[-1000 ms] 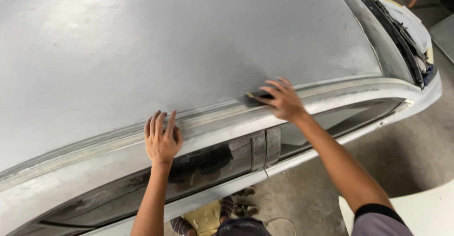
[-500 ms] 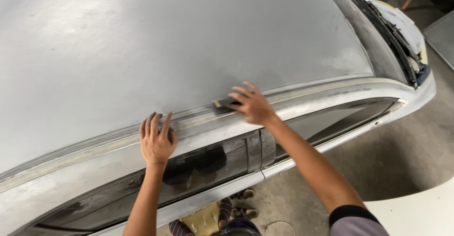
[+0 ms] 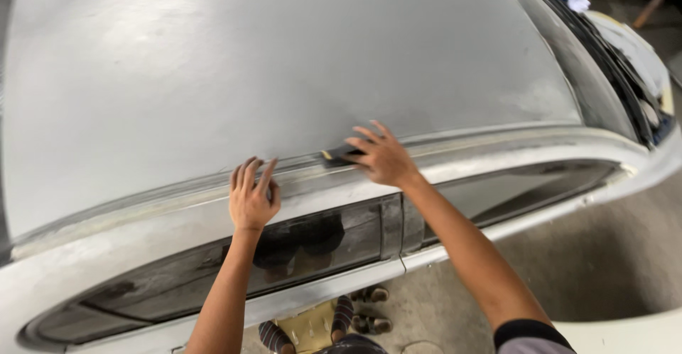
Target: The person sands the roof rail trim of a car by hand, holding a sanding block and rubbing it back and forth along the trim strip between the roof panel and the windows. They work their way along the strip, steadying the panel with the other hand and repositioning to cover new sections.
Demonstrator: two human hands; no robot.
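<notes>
- Car roof point(image 3: 284, 63): fills most of frame, upper left to upper right. Dull grey, matte, w/ lighter scuffed patches. Stiff sheet metal, prob. won't give under a palm; dusty-looking, so likely a bit slippery.
- Roof rail point(image 3: 497, 151): pale strip running from lower left up to right edge, just below the roof. Rubbed bare in spots, yellowish residue along the seam.
- Side windows point(image 3: 320, 244): dark glass under the rail, centre to lower left; reflect the person.
- Floor point(image 3: 604, 269): grey concrete, lower right; feet in sandals show at bottom centre.
- Right hand point(image 3: 383, 159): centre of frame, fingers spread, pressed flat on a sanding block point(image 3: 337, 155) – grip is a press-down, not a closed fist.
- Left hand point(image 3: 252, 198): left of centre, open, fingertips resting on the rail, holding nothing.
- Sanding block: small, dark w/ a yellowish edge, on the roof/rail seam, mostly hidden under the fingers. Looks light, likely slightly soft; best held flat from above, fingers across the top.
</notes>
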